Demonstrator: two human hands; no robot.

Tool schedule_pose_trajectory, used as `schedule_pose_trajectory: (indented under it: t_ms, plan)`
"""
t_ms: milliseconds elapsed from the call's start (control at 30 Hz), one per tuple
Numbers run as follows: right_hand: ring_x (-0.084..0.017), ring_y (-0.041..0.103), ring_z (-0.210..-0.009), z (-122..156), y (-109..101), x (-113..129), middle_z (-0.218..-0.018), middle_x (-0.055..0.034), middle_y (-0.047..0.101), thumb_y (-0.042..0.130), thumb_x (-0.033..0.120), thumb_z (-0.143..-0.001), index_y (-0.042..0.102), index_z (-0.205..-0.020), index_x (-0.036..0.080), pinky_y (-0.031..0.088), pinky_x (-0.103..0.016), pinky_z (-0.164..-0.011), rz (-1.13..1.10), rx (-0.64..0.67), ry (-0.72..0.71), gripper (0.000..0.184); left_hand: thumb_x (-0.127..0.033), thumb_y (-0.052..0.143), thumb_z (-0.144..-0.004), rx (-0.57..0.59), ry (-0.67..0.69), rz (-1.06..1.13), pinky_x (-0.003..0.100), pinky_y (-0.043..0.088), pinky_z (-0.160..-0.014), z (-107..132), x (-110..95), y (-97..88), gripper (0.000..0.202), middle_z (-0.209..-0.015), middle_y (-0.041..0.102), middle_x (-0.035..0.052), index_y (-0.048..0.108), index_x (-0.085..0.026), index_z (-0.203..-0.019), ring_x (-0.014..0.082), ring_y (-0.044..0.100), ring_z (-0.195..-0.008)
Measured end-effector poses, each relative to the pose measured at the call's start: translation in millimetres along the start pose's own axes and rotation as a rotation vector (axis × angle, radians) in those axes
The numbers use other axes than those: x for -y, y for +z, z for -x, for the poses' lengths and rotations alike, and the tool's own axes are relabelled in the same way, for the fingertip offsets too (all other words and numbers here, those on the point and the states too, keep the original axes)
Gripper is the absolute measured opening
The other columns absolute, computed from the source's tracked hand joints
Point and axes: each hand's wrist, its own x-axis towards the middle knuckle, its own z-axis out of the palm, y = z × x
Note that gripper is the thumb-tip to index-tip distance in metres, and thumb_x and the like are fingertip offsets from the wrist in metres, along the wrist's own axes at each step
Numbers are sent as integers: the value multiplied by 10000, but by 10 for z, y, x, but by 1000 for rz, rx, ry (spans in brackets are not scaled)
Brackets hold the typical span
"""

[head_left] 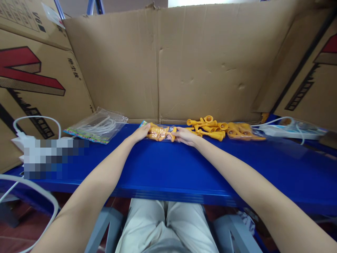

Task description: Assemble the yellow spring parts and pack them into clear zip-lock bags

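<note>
A clear plastic bag [159,134] with yellow-orange plastic pieces inside lies at the middle of the blue table, between my two hands. My left hand [141,133] grips its left end, beside a colourful printed edge. At the opposite end, my right hand [185,136] has its fingers closed on the bag and partly hides that side. Just beyond my right hand are several loose yellow toy horns [210,127] in a heap. Another clear bag with yellow horns [240,131] rests right of the heap.
Left on the blue table [168,168] is a clear bag with white tubing [101,124]. A white device with a cable [19,135] stands farther left, partly blurred out. A white power strip [284,131] lies at right. Cardboard walls [205,63] enclose the back and sides.
</note>
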Motion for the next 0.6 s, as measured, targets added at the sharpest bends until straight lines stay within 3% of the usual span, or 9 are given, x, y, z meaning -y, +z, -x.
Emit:
schedule_pose_trajectory:
  t_ms: [167,400,500,600]
  plan:
    - [-73,537,-458,-40,-42,2,-576,15,585,460,9,-850,521,-927,134,452,-161,-457,111,-19,-16,159,-371,244,-925,34,-33,183,270,235,-1091,11,-33,-14,522,-1380,451,75,513,-103,-1283,170,394,-1295]
    - [-86,589,-543,-47,-91,-2,-643,-31,645,447,-9,-845,570,-879,115,505,-199,-599,32,45,11,178,-435,299,-916,-6,-28,263,305,237,-1093,6,-95,3,520,-1363,469,84,547,-124,-1251,197,386,-1300]
    - [-80,565,-506,-48,-45,-23,-597,-16,630,495,-29,-803,584,-765,117,487,-192,-556,195,24,-49,175,-483,308,-910,-1,-14,286,323,275,-1077,-2,-96,9,543,-1333,507,89,563,-128,-1231,215,419,-1276]
    - [-68,481,-413,-49,16,-43,-471,18,556,545,-27,-764,559,-641,126,410,-174,-439,423,-26,-164,196,-427,287,-923,39,-16,249,303,282,-1070,0,-92,0,525,-1343,497,96,539,-109,-1256,199,420,-1276]
